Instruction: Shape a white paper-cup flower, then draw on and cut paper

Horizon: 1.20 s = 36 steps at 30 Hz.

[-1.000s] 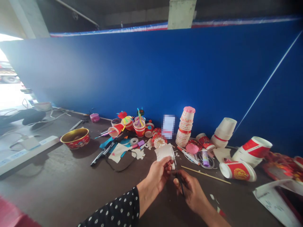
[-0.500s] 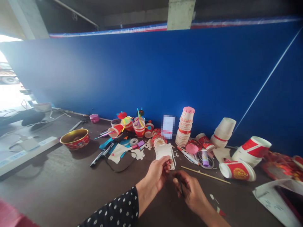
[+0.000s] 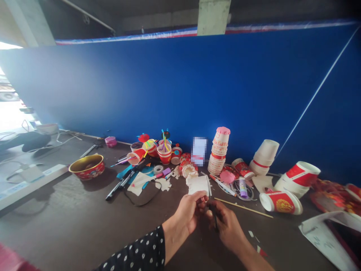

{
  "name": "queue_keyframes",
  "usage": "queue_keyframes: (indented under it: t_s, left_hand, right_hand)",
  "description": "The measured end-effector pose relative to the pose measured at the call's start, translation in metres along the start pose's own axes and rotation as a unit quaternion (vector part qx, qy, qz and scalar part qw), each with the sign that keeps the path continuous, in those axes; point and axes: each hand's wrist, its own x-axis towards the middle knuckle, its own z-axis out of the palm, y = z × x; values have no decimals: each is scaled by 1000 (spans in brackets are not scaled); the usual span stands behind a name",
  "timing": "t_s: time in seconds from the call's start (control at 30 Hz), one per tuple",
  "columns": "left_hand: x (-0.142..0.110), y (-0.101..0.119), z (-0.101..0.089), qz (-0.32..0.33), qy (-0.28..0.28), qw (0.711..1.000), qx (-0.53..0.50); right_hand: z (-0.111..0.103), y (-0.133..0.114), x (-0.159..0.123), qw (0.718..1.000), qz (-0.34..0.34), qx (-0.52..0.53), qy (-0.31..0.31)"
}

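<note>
My left hand [image 3: 189, 210] pinches a piece of white paper [image 3: 198, 184] by its near edge, thumb on top. The paper's far edge looks uneven. Close beside it, my right hand [image 3: 225, 220] is closed round the dark handles of a pair of scissors [image 3: 216, 220]. The blades point away from me along the paper's right edge; whether they are apart I cannot tell. The fingertips of both hands are close together, partly hiding the scissors' pivot. Just beyond the paper sits a white, scallop-edged piece [image 3: 190, 170] against red decorations.
A wooden stick [image 3: 244, 207] lies right of the paper. Stacked paper cups [image 3: 217, 158] stand behind, and a red cup [image 3: 282, 202] lies on its side at right. Pens [image 3: 121, 184], paper scraps [image 3: 163, 184] and a red-gold bowl [image 3: 87, 168] are at left. A blue partition [image 3: 180, 82] closes the back.
My hands have drawn closer together, and the paper has turned slightly with its far edge lower. Less of the scissor blades shows. The whole view has shifted a little.
</note>
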Motion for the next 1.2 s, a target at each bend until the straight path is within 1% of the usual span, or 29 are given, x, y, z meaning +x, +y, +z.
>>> queue_keyframes:
  t_s: [0.17, 0.23, 0.33, 0.5, 0.73, 1.07, 1.2]
  left_hand:
    - [-1, 0, -1, -17, -24, 999, 19]
    - [-1, 1, -1, -18, -17, 999, 23]
    - [0, 2, -1, -1, -1, 1000, 22]
    - [-1, 3, 0, 4, 6, 1000, 24]
    - [0, 5, 0, 20, 5, 1000, 21]
    - [1, 3, 0, 6, -4, 999, 32]
    - [1, 4, 0, 12, 2, 999, 32]
  right_hand:
    - [0, -2, -1, 1000, -2, -6, 3]
    - [-1, -5, -2, 1000, -2, -11, 5]
    - [-1, -7, -2, 1000, 4, -18, 4]
    - [-1, -7, -2, 1000, 10, -15, 10]
    - [0, -6, -2, 1000, 13, -9, 11]
    - [2, -12, -3, 1000, 14, -11, 25]
    - [2, -13, -4, 999, 13, -25, 30]
